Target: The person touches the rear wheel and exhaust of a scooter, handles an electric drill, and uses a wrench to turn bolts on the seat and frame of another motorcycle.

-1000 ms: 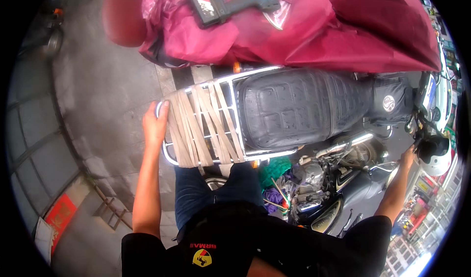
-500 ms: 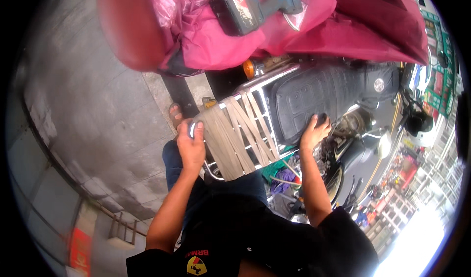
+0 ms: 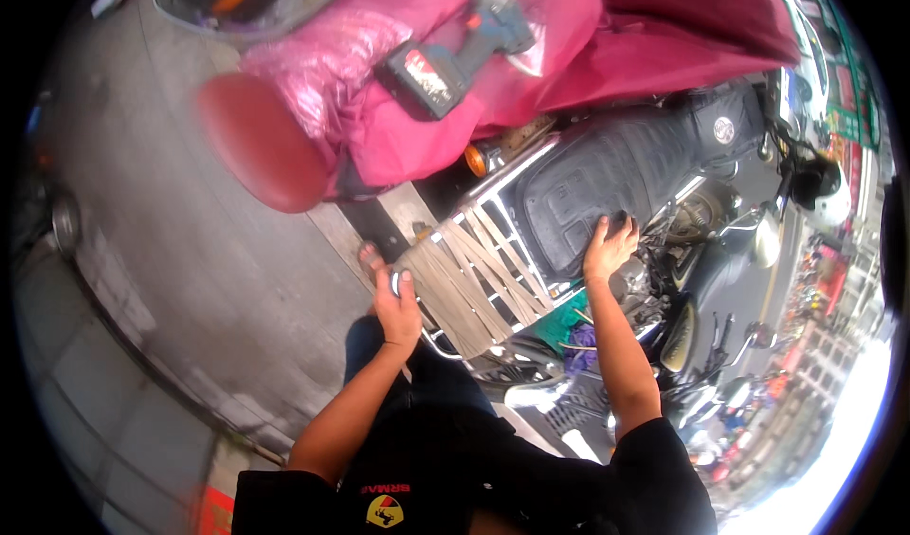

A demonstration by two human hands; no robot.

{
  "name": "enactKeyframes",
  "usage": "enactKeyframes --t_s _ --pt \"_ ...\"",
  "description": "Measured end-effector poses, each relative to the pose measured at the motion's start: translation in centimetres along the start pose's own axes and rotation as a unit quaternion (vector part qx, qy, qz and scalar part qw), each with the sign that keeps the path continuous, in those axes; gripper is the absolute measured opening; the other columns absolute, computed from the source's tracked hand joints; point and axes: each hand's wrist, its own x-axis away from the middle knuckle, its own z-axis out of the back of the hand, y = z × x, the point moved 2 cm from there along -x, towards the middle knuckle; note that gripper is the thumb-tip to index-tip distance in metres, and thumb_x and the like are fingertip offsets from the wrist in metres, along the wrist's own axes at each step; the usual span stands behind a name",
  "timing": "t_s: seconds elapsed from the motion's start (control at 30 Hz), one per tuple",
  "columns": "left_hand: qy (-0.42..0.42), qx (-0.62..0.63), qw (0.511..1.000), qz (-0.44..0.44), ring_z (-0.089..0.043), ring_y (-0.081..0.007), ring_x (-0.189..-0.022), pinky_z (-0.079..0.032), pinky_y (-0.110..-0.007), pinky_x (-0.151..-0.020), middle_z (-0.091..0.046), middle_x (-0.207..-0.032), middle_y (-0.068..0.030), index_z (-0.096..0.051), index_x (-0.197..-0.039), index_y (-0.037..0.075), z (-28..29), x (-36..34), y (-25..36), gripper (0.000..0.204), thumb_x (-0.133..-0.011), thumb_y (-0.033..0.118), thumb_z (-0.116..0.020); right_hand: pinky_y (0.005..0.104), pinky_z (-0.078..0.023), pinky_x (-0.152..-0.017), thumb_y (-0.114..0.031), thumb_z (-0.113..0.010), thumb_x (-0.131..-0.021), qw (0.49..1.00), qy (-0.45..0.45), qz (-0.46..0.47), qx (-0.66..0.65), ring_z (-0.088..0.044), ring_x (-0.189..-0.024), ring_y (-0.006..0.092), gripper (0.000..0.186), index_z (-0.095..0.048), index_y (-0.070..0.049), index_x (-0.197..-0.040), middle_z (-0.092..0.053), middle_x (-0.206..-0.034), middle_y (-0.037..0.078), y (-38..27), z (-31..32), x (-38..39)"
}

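A parked motorcycle has a long black seat (image 3: 607, 175) and a silver rear rack (image 3: 455, 353) wound with tan strapping (image 3: 455, 289). My left hand (image 3: 398, 312) is closed around the rack's rear end, with a small silvery piece (image 3: 395, 282) showing beside the thumb. At the seat's near edge, my right hand (image 3: 609, 253) grips with its thumb on top and fingers over the side. A small dark bump (image 3: 618, 219) shows between its thumb and fingers; I cannot tell what it is.
Beyond the seat, a magenta cover (image 3: 664, 23) drapes another vehicle, with a cordless power tool (image 3: 464, 52) lying on it. A red rounded pad (image 3: 261, 142) sticks out at its left. More motorcycles (image 3: 697, 336) stand on the right. A white helmet (image 3: 829, 194) hangs near the handlebar.
My view has shifted, bringing more pavement and another vehicle's rounded edge into sight at the upper left. Both hands keep their places on the rack and seat.
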Motion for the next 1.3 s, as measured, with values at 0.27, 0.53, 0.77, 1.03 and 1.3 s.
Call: enactKeyframes --t_s 0.27,0.53,0.77,1.03,1.3 --pt "-0.068 -0.126 0.989 0.039 -0.055 -0.0429 -0.084 -0.04 -0.044 -0.081 -0.06 -0.082 -0.0226 -0.048 -0.104 0.0 -0.2 0.3 -0.9 0.048 -0.086 0.044 -0.046 0.0456 -0.033 -0.097 -0.045 -0.048 -0.083 0.993 -0.082 -0.007 0.08 -0.034 -0.121 0.0358 0.058 -0.04 -0.008 -0.126 -0.036 -0.13 0.02 -0.3 2.9 -1.0" --pt "-0.241 -0.087 0.964 0.064 -0.054 -0.0208 -0.053 -0.042 -0.034 -0.049 -0.057 -0.063 -0.0116 -0.059 -0.079 0.001 16.7 -5.7 -6.9 0.04 -0.081 0.041 -0.056 0.0479 -0.028 -0.097 -0.029 -0.057 -0.081 0.974 -0.003 0.138 -0.177 -0.036 -0.115 0.043 0.053 -0.04 -0.003 -0.124 -0.037 -0.124 0.028 -8.0 5.3 15.3" --pt "-0.103 -0.045 0.95 0.292 -0.054 -0.0213 -0.052 -0.047 -0.035 -0.053 -0.056 -0.059 -0.0117 -0.059 -0.064 0.003 50.5 -1.2 -29.6 0.015 -0.073 0.013 -0.054 0.0438 -0.027 -0.101 -0.029 -0.056 -0.079 0.976 -0.083 0.165 -0.116 -0.04 -0.114 0.0356 0.044 -0.05 -0.009 -0.117 -0.044 -0.12 0.018 -14.8 11.8 26.3" --pt "0.216 0.166 0.907 0.32 -0.048 -0.0211 -0.04 -0.037 -0.036 -0.033 -0.055 -0.058 -0.014 -0.051 -0.093 -0.004 57.1 4.6 -27.8 0.023 -0.083 0.014 -0.06 0.0423 -0.032 -0.098 -0.031 -0.059 -0.077 0.976 -0.168 0.137 -0.026 -0.041 -0.112 0.0379 0.056 -0.044 -0.009 -0.126 -0.041 -0.123 0.023 -10.7 7.8 24.3" --pt "0.114 0.189 0.936 0.276 -0.05 -0.0159 -0.05 -0.04 -0.031 -0.04 -0.056 -0.067 -0.0073 -0.056 -0.099 0.002 66.6 -7.1 -20.5 0.024 -0.079 0.013 -0.063 0.0421 -0.042 -0.084 -0.032 -0.054 -0.076 0.967 -0.212 -0.073 0.116 -0.049 -0.104 0.0316 0.039 -0.06 -0.001 -0.098 -0.05 -0.111 0.02 -21.8 12.2 24.4"
